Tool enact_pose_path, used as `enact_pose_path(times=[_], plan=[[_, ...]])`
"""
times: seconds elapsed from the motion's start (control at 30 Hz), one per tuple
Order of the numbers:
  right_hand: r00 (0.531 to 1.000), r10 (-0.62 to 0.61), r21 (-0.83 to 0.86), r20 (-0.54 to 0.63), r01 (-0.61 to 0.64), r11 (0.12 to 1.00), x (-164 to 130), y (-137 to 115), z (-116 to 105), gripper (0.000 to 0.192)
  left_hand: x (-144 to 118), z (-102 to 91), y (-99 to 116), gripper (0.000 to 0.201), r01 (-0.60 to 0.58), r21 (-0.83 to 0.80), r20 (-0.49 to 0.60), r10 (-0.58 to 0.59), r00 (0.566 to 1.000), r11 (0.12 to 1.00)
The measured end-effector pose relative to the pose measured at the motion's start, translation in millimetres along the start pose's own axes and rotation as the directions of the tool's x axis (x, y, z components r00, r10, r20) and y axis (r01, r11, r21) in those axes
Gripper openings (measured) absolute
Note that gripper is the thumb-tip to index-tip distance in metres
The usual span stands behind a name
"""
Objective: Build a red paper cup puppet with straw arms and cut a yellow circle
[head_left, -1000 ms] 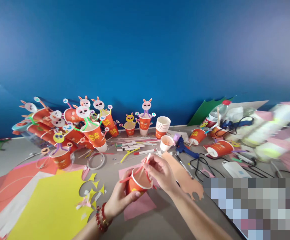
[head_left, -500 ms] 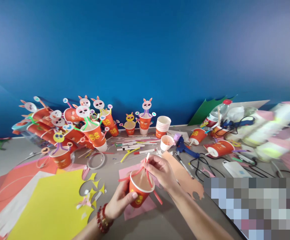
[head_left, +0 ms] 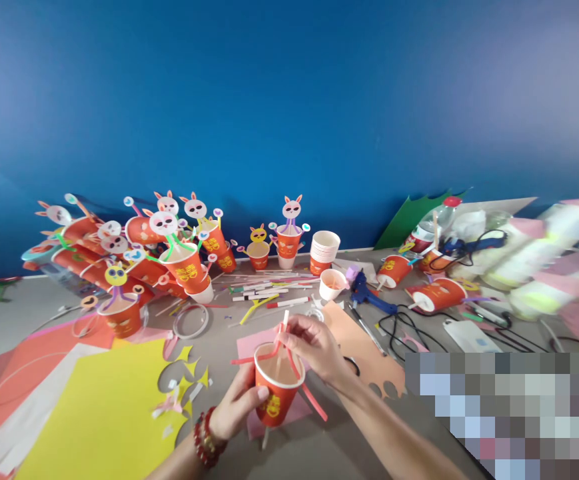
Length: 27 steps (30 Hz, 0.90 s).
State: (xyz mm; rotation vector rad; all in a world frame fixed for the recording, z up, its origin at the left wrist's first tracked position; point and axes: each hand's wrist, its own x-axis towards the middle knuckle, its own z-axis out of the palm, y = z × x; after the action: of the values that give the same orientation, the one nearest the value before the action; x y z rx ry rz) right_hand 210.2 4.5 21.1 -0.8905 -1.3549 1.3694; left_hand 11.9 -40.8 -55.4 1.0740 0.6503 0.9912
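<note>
My left hand (head_left: 239, 408) grips an orange paper cup (head_left: 275, 393) with yellow print, held upright just above the table. A white straw (head_left: 282, 333) stands in the cup with red strips (head_left: 314, 400) wrapped over the rim and trailing down to the right. My right hand (head_left: 314, 347) pinches the top of the straw and strips above the cup. A pink paper sheet (head_left: 249, 347) lies on the table under the cup.
Finished bunny-face cups (head_left: 179, 260) crowd the back left. A stack of white cups (head_left: 325, 250), a blue glue gun (head_left: 369, 297) with black cords, markers (head_left: 264, 293), tape rings (head_left: 192, 320), yellow (head_left: 104, 413) and orange paper surround me. A pixelated patch covers the lower right.
The cup has turned upright and dropped slightly toward me in my left hand. My right hand has followed, still pinching the straw top; the red strip now hangs lower on the right.
</note>
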Motion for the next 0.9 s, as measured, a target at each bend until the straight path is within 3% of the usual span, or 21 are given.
enact_pose_path(times=[0.23,0.33,0.43,0.57,0.73,0.9], plan=[[1.0,0.01,0.038,-0.011,-0.01,0.999,0,1,0,0.025,5,1.8,12,0.052,-0.045,0.114,0.049,0.04,0.998,0.992],[0.998,0.0,0.037,0.056,-0.002,0.999,0,-2,-1,0.024,6,2.2,14,0.052,-0.064,0.128,0.046,0.058,0.997,0.99],[0.992,0.021,-0.012,0.122,-0.02,1.0,-1,-5,-1,0.024,8,4.3,16,0.051,-0.081,0.126,0.033,0.078,0.996,0.989],[0.993,0.004,-0.123,0.119,0.011,0.992,-1,-3,-2,0.019,11,9.7,24,0.048,-0.107,0.137,0.067,0.099,0.993,0.985],[0.991,-0.045,-0.214,0.13,0.072,0.974,-1,-2,-2,0.014,8,9.5,23,0.046,-0.072,0.155,0.102,0.057,0.993,0.985],[0.985,-0.012,-0.155,0.17,0.039,0.987,-1,-5,0,0.013,6,5.7,18,0.048,-0.054,0.18,0.106,0.036,0.994,0.982]])
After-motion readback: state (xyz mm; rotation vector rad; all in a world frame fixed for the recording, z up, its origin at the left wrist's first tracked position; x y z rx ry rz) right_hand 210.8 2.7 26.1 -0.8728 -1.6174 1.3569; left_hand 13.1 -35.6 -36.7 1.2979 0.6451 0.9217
